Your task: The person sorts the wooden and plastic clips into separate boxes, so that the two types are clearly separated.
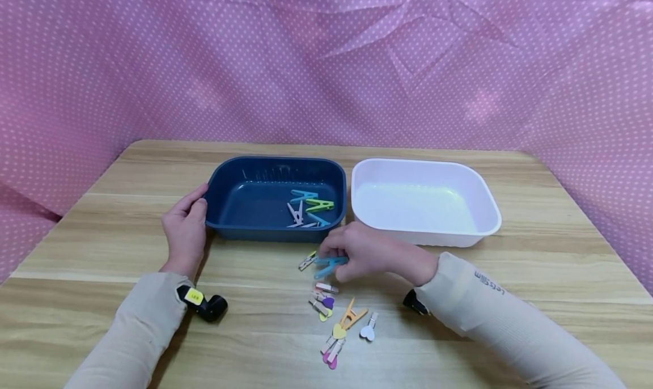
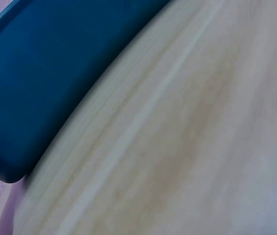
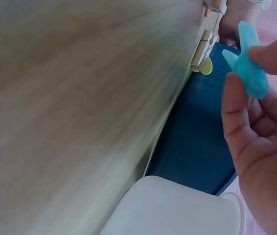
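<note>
My right hand (image 1: 359, 250) pinches a light blue plastic clothespin (image 3: 250, 73) between thumb and fingers, above the table in front of the basins. Just left of it lies a small wooden clothespin (image 1: 307, 261) with a yellow-green end. My left hand (image 1: 185, 227) touches the left end of a dark blue basin (image 1: 275, 234), thumb and index finger fairly straight against its outside; its other fingers are mostly hidden. Inside that basin, blue, grey and green plastic clothespins (image 1: 320, 205) lie toward the right. Nearer me are an orange plastic clothespin (image 1: 351, 316) and several small wooden heart clothespins (image 1: 334, 349).
A white basin (image 1: 425, 239) stands right of the dark blue one, close beside it, with nothing visible inside. Another small clothespin with a pale heart (image 1: 368, 331) lies right of the orange one. Pink dotted cloth (image 1: 326, 66) hangs behind the wooden table (image 1: 92, 247).
</note>
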A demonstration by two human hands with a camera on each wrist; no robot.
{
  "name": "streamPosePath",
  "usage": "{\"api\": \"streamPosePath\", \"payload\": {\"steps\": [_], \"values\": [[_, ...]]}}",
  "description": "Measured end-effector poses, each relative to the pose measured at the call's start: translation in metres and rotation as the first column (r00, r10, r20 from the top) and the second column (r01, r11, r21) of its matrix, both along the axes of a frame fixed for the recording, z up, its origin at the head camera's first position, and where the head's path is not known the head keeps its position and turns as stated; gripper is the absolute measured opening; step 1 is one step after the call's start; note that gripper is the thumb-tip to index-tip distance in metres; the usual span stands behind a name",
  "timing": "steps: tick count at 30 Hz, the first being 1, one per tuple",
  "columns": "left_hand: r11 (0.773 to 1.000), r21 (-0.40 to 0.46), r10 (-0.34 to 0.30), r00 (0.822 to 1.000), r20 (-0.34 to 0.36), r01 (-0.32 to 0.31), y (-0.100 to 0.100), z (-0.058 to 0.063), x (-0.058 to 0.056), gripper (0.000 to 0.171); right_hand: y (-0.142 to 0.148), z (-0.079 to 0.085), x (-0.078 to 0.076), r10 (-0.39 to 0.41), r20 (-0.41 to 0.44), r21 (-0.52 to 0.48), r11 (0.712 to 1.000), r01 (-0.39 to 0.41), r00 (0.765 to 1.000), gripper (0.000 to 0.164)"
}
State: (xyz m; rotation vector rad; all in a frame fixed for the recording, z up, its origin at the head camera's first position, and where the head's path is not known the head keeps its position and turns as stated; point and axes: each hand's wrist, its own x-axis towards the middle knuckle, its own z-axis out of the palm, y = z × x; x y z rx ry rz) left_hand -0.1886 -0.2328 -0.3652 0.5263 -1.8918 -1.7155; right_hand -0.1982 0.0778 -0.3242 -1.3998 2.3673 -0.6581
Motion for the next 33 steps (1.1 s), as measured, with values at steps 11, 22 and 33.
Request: {"api": "streamPosePath", "payload": {"steps": [11, 22, 33], "values": [[1.000, -0.003, 0.000, 1.000, 0.005, 0.000, 0.0007, 0.0009, 0.0008, 0.028, 0.0048, -0.0043, -0.0029, 0.075, 0.008, -0.238, 0.969, -0.071, 0.997, 0.024], [1.000, 0.002, 0.010, 1.000, -0.016, -0.010, 0.0009, 0.0009, -0.0002, 0.028, 0.0077, -0.0021, -0.0046, 0.024, -0.009, -0.360, 0.933, -0.025, 1.000, 0.022], [1.000, -0.010, 0.009, 1.000, -0.016, -0.009, 0.0011, 0.0006, 0.0001, 0.029, 0.0101, -0.0040, -0.0056, -0.018, -0.002, -0.453, 0.891, 0.015, 1.000, 0.023]]}}
